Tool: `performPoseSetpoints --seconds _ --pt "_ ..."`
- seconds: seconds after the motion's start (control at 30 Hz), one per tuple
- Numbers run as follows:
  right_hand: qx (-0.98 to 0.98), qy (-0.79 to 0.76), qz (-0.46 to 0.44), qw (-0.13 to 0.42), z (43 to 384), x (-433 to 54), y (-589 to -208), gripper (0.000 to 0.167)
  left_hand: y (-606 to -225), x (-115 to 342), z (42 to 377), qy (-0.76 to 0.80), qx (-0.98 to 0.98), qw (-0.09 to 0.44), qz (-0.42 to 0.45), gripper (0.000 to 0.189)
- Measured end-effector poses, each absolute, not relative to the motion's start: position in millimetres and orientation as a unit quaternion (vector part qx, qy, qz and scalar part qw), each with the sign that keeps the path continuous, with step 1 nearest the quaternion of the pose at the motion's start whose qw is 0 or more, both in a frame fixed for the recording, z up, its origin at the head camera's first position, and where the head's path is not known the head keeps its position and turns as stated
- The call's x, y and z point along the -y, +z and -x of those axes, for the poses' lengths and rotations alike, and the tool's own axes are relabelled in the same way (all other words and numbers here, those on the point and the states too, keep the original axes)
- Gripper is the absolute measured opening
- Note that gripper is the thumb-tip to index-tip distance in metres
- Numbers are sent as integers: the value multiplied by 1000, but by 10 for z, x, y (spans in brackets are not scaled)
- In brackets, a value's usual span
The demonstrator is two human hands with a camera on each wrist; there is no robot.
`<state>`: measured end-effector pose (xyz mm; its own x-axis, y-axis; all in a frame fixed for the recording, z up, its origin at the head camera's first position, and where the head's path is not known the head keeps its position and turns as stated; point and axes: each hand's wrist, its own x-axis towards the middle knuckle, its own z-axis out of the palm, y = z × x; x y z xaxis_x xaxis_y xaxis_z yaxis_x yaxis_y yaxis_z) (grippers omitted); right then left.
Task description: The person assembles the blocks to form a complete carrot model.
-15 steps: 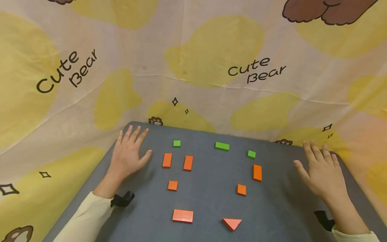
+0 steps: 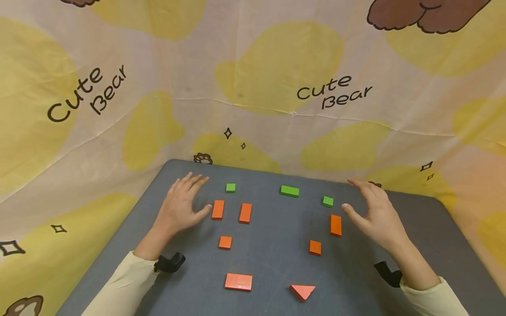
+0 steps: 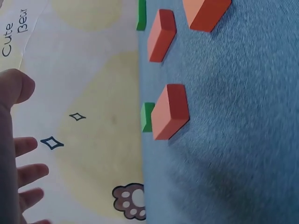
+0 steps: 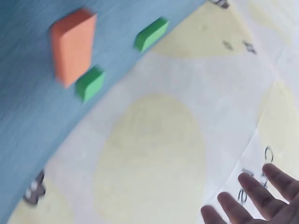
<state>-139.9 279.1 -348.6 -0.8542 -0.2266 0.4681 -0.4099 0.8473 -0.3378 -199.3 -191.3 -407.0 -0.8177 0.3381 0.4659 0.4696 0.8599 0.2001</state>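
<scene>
In the head view my left hand (image 2: pixel 179 206) hovers over the left side of the table, fingers spread and holding nothing. Its thumb is nearest to an upright-lying orange rectangular block (image 2: pixel 218 210), with a second one (image 2: pixel 245 213) just right of it. A small green block (image 2: pixel 231 188) lies behind them. My right hand (image 2: pixel 379 219) is over the right side, fingers extended and holding nothing. Its thumb points at another orange rectangular block (image 2: pixel 335 225); a small green block (image 2: pixel 327 201) sits behind that. Both wrist views show these blocks apart from the fingers.
On the grey table (image 2: pixel 272 250) also lie a green rectangular block (image 2: pixel 290 191), two small orange square blocks (image 2: pixel 225 242), a pink rectangular block (image 2: pixel 238 281) and a pink triangular block (image 2: pixel 302 292). A printed cloth (image 2: pixel 261 131) stands behind and along the sides.
Both hands have moved inward over the table, the right one farther, from the right edge to beside the orange block. The blocks have stayed in place.
</scene>
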Motion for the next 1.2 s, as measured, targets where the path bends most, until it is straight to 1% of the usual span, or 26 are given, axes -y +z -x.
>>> performPoseSetpoints --seconds 0.1,0.23,0.37,0.63,0.87,1.07,1.2 --pt "926 270 -176 197 1457 -2651 -3505 60 -4105 1888 1989 -195 940 184 214 69" --pt "914 328 -175 163 1553 -2455 -3551 57 -4169 1880 2003 -276 932 130 196 65" --pt "901 380 -172 117 1665 -2246 -3602 56 -4239 1900 2052 -344 918 85 175 63" --pt "871 453 -192 14 1851 -1792 -3729 54 -4396 1934 2154 -403 897 16 182 64" --pt "862 465 -200 -40 1989 -1413 -3889 53 -4535 1930 2212 -407 895 -8 181 65" --pt "878 432 -189 -88 2089 -1136 -4063 54 -4548 1924 2233 -408 895 -24 177 65" --pt "889 405 -186 -105 2162 -1013 -4149 57 -4549 1922 2248 -409 893 -29 187 63"
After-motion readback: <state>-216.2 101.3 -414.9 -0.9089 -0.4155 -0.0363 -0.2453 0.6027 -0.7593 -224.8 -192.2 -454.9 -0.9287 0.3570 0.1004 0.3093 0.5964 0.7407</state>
